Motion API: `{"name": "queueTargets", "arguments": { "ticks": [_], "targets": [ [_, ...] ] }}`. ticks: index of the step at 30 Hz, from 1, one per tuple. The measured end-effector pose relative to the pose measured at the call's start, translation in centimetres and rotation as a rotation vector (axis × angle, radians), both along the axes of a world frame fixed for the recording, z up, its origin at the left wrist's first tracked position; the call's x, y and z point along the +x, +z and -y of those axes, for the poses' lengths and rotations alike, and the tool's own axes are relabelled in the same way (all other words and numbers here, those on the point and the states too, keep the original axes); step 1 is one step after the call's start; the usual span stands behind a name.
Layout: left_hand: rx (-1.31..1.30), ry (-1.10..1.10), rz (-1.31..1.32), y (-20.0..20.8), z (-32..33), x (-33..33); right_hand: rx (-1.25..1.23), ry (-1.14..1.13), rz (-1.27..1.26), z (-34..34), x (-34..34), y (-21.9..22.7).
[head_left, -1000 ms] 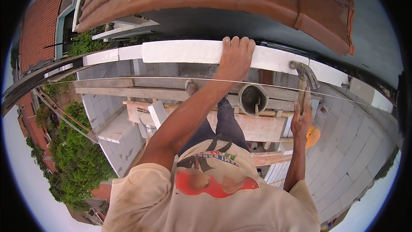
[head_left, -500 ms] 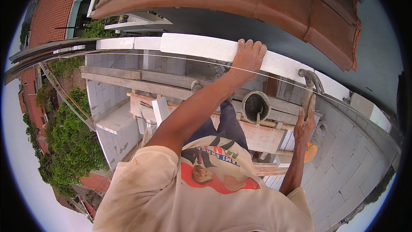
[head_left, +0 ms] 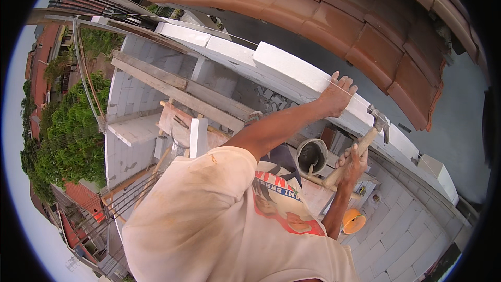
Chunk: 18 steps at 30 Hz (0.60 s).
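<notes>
A long white block lies along the top of the block wall. My left hand presses on this block with its fingers curled over the top, close to a thin taut string. In my right hand is a claw hammer, gripped round its wooden handle. The hammer's metal head is at the block's right end; whether it touches is hard to tell. Below the wall, a bucket holds grey material, with a handle sticking out of it.
Brown roof tiles overhang just beyond the wall. Wooden planks run across on the near side. A separate white block stands at the left of the bucket. An orange round container sits lower right. Another pale block rests farther right.
The view has turned and shifted. My right hand now wraps round the hammer handle, where its fingers were straighter before. My left hand stays on the block.
</notes>
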<state>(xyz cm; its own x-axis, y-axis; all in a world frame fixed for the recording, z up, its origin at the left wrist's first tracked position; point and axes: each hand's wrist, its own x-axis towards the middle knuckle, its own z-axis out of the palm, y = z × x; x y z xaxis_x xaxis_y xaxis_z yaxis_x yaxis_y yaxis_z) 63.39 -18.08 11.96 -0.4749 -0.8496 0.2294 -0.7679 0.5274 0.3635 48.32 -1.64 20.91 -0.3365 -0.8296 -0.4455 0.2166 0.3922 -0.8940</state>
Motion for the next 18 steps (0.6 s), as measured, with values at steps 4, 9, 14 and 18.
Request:
{"name": "queueTargets", "arguments": {
  "ticks": [4,9,14,18],
  "targets": [
    [0.288,0.073,-0.578,2.6,-3.8,4.3,0.030,-0.124,0.339,1.6,6.3,-1.1],
    [1.163,0.074,-0.702,5.9,-8.0,14.0,0.002,-0.203,0.344,5.1,13.1,-6.1],
    [1.505,-0.007,-0.619,8.7,-8.4,22.5,-0.009,-0.357,0.459,8.9,22.0,-5.0],
    [1.224,0.139,-0.420,9.4,-6.6,26.3,-0.009,-0.310,0.472,11.0,25.2,-5.2]
  ]
}}
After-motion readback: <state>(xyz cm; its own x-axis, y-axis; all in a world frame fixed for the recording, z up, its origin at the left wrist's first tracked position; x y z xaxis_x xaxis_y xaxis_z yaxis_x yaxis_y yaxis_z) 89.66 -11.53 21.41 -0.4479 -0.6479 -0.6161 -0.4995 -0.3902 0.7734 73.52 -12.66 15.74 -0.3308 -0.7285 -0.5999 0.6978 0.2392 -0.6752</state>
